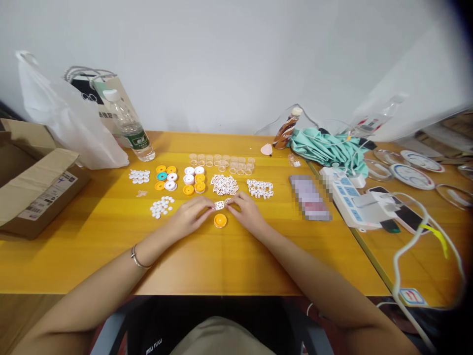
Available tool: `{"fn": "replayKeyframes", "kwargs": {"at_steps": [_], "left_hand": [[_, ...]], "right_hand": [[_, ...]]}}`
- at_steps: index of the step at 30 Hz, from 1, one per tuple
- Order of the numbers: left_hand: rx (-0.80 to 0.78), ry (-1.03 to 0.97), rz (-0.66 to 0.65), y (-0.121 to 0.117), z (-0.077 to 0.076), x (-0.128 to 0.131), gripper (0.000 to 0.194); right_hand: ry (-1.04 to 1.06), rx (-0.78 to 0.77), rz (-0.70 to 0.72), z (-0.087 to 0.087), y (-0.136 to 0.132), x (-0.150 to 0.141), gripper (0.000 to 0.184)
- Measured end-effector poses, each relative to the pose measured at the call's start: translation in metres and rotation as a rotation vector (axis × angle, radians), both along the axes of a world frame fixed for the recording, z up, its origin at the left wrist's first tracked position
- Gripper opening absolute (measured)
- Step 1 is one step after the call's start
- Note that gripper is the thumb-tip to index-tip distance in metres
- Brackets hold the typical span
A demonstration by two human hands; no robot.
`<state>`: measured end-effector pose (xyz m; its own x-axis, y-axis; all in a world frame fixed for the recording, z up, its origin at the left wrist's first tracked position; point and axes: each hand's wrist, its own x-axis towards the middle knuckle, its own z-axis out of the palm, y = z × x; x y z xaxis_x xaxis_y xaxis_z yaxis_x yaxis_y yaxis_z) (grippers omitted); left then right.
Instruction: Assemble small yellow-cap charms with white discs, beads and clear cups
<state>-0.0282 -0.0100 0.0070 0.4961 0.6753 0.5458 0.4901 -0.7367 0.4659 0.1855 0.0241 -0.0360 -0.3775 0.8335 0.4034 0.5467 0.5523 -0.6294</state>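
Observation:
Between thumb and fingers, my left hand [192,215] pinches a small white perforated plastic piece [219,205]. My right hand [247,211] grips a white round openwork piece [227,201] right beside it; whether the two pieces touch I cannot tell. Just below the fingertips lies an orange round cup-like part [220,220]. Beyond the hands sit a heap of white openwork wheels [224,185] and a group of white toothed parts [260,189]. Orange, white and teal round parts [170,176] stand to the left, with small white discs [161,207] nearer my left hand.
Clear plastic cups [221,161] line the back. At left are a cardboard box [37,187], a white bag [70,118] and a water bottle [136,135]. A phone [309,197], power strip [345,197], drink bottle [287,129] and green cloth bundle [328,148] occupy the right.

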Motion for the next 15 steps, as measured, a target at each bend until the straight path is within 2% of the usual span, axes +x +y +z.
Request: {"fn": "replayKeyframes", "kwargs": {"at_steps": [6,15], "left_hand": [[0.008,0.008,-0.021,-0.0019,-0.0009,0.0010,0.012],[0.007,0.022,-0.013,-0.0022,0.0003,0.0022,0.012]], "right_hand": [[0.024,-0.039,0.001,0.0060,-0.0064,0.0087,0.006],[-0.016,-0.018,0.026,0.0053,-0.0054,0.0086,0.022]]}}
